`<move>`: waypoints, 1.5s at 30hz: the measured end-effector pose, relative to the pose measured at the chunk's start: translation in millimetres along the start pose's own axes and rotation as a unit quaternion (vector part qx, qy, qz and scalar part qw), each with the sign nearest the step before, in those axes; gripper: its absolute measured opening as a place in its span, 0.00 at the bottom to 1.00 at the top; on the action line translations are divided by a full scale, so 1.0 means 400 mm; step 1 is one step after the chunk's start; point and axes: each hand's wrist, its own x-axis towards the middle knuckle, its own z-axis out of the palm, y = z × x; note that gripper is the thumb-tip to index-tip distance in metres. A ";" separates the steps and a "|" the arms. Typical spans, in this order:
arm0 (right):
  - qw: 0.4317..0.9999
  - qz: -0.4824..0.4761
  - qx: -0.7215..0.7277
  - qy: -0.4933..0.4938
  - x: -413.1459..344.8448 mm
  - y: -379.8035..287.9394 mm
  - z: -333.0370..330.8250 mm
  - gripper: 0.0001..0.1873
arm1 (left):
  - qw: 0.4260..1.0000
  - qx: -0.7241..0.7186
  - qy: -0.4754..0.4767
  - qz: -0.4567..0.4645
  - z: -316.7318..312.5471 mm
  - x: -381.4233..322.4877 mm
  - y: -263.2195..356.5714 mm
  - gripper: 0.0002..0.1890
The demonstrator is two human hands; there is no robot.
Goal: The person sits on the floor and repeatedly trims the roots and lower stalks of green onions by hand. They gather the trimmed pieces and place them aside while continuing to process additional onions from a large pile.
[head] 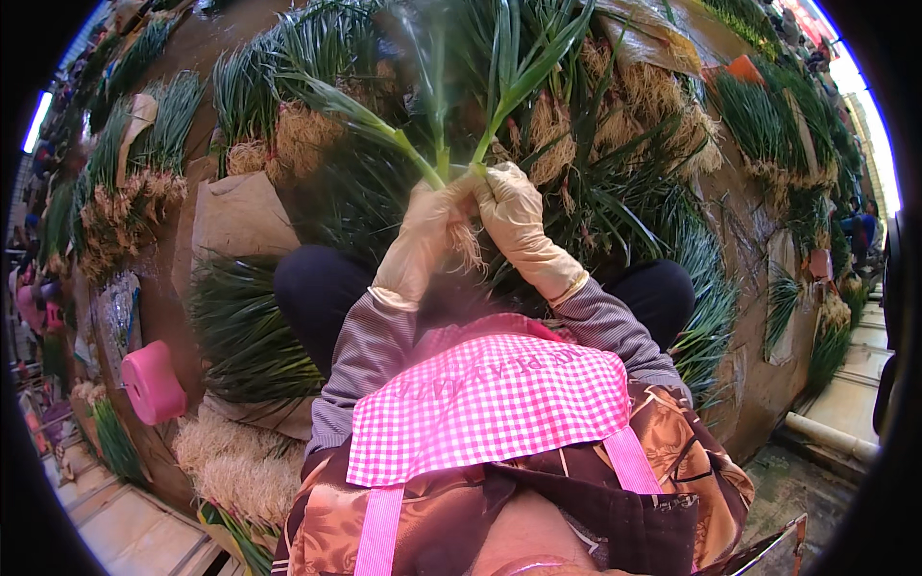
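My left hand [431, 234], in a cream rubber glove, closes around the lower stalks of green onions [441, 119], whose leaves fan upward. Pressed against it, my right hand [513, 216], gloved alike, grips the base of the right-hand stalk [490, 137]. Pale stringy roots [464, 241] hang between the two wrists. Both hands are above my knees, over dark green leaves [338, 194] lying in front of me. The fingertips are partly hidden where the hands meet.
Rooted onion bunches [551, 137] lie ahead. A leafy pile [252, 331] is beside my left knee, near a pink plastic stool [153, 383] and a root-covered heap [241, 461]. Brown sheeting [241, 216] lies at left. More bunches [763, 122] and a person [861, 223] are at far right.
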 end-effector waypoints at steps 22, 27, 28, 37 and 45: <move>0.919 0.211 0.195 -0.269 0.092 0.132 -0.014 0.16 | 0.995 -0.047 -0.045 0.073 -0.126 -0.081 0.153 0.19; 0.930 0.114 -0.243 -0.251 0.206 0.183 0.115 0.24 | 0.995 0.046 0.035 -0.078 -0.098 -0.051 0.077 0.19; 0.924 0.144 -0.227 -0.272 0.234 0.188 0.119 0.23 | 0.994 0.048 0.048 -0.081 -0.100 -0.052 0.081 0.18; 0.813 0.302 0.419 -0.270 0.099 0.070 0.016 0.10 | 0.998 -0.010 0.030 -0.046 -0.111 -0.031 0.069 0.09; 0.811 0.391 0.390 -0.194 0.037 0.027 0.105 0.20 | 0.998 0.041 0.004 -0.051 -0.132 -0.034 0.033 0.06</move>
